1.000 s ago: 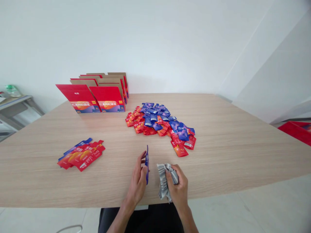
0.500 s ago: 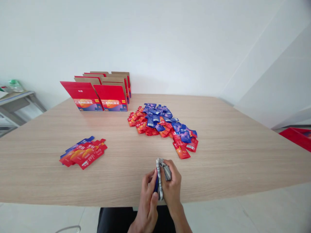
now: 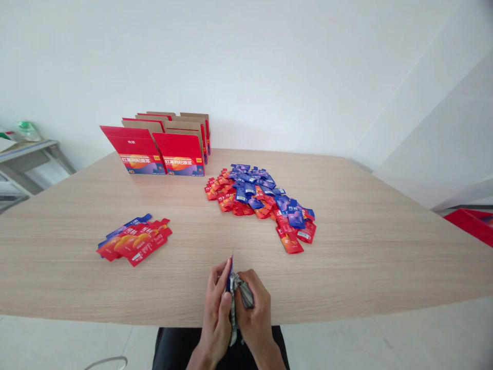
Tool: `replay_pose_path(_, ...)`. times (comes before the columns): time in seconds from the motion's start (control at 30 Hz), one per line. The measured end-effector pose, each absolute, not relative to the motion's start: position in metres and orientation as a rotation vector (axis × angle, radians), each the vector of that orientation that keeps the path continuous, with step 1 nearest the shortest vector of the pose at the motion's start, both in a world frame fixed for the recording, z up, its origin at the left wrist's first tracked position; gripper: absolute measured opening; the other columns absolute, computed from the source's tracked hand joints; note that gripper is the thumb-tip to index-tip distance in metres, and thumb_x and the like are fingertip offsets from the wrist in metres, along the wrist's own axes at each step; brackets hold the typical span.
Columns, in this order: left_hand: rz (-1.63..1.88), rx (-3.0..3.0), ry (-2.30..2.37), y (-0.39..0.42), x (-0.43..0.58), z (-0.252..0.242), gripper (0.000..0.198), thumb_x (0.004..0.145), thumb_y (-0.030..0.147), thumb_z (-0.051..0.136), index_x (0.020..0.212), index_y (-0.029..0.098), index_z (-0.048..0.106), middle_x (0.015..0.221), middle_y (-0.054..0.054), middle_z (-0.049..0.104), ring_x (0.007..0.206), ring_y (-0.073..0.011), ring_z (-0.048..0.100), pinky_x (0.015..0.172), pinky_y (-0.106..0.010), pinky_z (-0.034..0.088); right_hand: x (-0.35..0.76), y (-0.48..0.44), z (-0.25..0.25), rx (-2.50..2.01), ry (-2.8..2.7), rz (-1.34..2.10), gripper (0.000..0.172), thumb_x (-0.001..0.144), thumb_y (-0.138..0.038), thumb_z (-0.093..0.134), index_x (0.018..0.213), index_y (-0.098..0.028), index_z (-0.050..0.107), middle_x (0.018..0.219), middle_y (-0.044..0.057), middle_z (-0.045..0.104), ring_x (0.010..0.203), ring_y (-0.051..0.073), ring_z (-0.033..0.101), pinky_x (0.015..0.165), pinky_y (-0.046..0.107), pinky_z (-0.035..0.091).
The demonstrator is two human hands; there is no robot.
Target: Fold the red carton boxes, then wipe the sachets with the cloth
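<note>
At the near edge of the table, my left hand point(image 3: 216, 311) is closed on a dark blue sachet point(image 3: 230, 273), seen almost edge-on. My right hand point(image 3: 256, 313) grips a crumpled grey-and-white striped cloth point(image 3: 245, 294). The cloth lies against the right side of the sachet, between the two hands. Most of the sachet's face is hidden by my fingers. Beyond my hands spreads a loose pile of blue and red sachets point(image 3: 250, 189). To the left, several red and blue sachets lie overlapped in a slanted row point(image 3: 134, 239).
Several red printed cartons point(image 3: 179, 153) stand with raised flaps at the back left, near the wall. A red box point(image 3: 470, 223) shows at the right edge. A small side table point(image 3: 31, 151) with items stands far left. The wooden table point(image 3: 365, 246) ends just before my lap.
Both hands have moved left and slightly nearer to me, with the sachet and the cloth. More of the sachet's top edge shows above my left fingers. The pile and row lie as before.
</note>
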State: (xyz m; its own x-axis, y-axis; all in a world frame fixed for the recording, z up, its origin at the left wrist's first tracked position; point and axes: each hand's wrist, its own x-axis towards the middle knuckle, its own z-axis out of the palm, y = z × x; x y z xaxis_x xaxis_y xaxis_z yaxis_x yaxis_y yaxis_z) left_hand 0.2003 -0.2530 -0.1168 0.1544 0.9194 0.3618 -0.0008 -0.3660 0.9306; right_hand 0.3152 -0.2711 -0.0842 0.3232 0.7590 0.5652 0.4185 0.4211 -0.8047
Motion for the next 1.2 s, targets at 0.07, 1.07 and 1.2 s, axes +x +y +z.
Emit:
replay_pose_path(0.07, 1.28, 1.597, 0.863, -0.266, 0.202, -0.126, 0.052, 0.115, 0.039, 0.044, 0.166, 0.038, 0.05, 0.162, -0.01, 0.056, 0.148, -0.0294, 0.055, 0.122, -0.045, 0.049, 0.326, -0.267, -0.08, -1.217, -1.27, 0.296, 0.016, 0.102, -0.014, 0.061, 0.104, -0.026, 0.072, 0.086, -0.001, 0.072, 0.073, 0.014, 0.07, 0.067, 0.02, 0.056)
replay_pose_path(1.07, 1.059, 0.248, 0.496, -0.243, 0.178, -0.137, 0.068, 0.072, 0.043, 0.104, 0.131, 0.017, 0.081, 0.103, -0.004, 0.075, 0.081, -0.0106, 0.067, 0.077, -0.021, 0.057, 0.328, -0.294, -0.09, -1.239, -1.268, 0.423, 0.012, 0.105, -0.025, 0.064, 0.098, -0.023, 0.073, 0.085, 0.0, 0.074, 0.074, 0.016, 0.074, 0.068, 0.02, 0.059)
replay_pose_path(1.2, 1.082, 0.119, 0.392, -0.246, 0.182, -0.123, 0.062, 0.068, 0.031, 0.107, 0.123, 0.018, 0.081, 0.089, 0.001, 0.07, 0.074, -0.0064, 0.066, 0.065, -0.014, 0.053, 0.338, -0.299, -0.092, -1.284, -1.225, 0.369, 0.01, 0.105, -0.026, 0.066, 0.098, -0.023, 0.072, 0.082, 0.0, 0.072, 0.071, 0.017, 0.072, 0.066, 0.022, 0.059)
